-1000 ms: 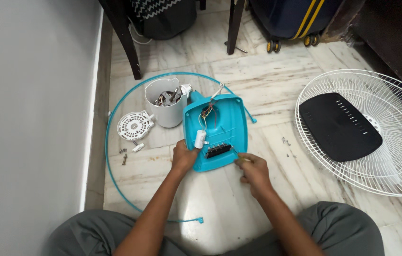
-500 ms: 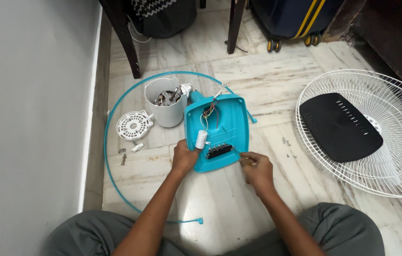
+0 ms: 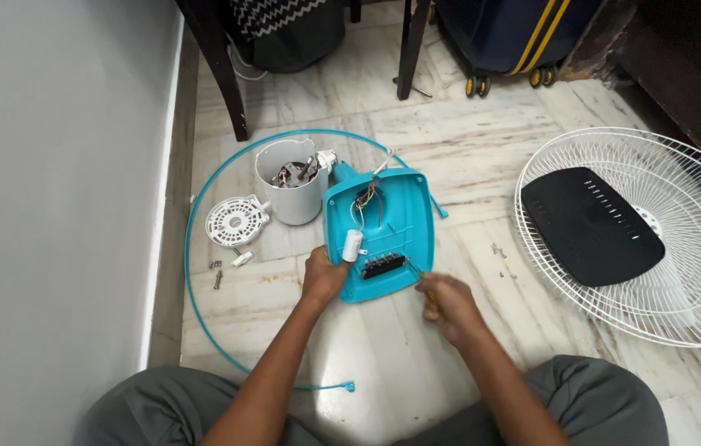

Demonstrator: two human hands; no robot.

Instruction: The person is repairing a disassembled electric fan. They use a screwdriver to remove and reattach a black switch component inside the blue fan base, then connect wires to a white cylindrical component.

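Note:
A turquoise fan base housing (image 3: 392, 215) lies open on the marble floor, with wires, a white capacitor (image 3: 353, 245) and a black switch block (image 3: 383, 265) inside. My left hand (image 3: 323, 277) grips the housing's near left edge beside the capacitor. My right hand (image 3: 448, 307) holds a thin screwdriver (image 3: 418, 277), whose tip points into the housing next to the switch block.
A white motor housing (image 3: 291, 182) stands behind the base, with a round white vented cover (image 3: 236, 220) and loose screws (image 3: 217, 275) to its left. A thin turquoise ring (image 3: 193, 272) circles them. At right lies a white fan grille (image 3: 697, 239) holding a black panel (image 3: 590, 223). Chair legs and a suitcase stand behind.
My right hand has shifted slightly toward me and to the right, with the screwdriver tip still at the switch block. My left hand stays on the housing.

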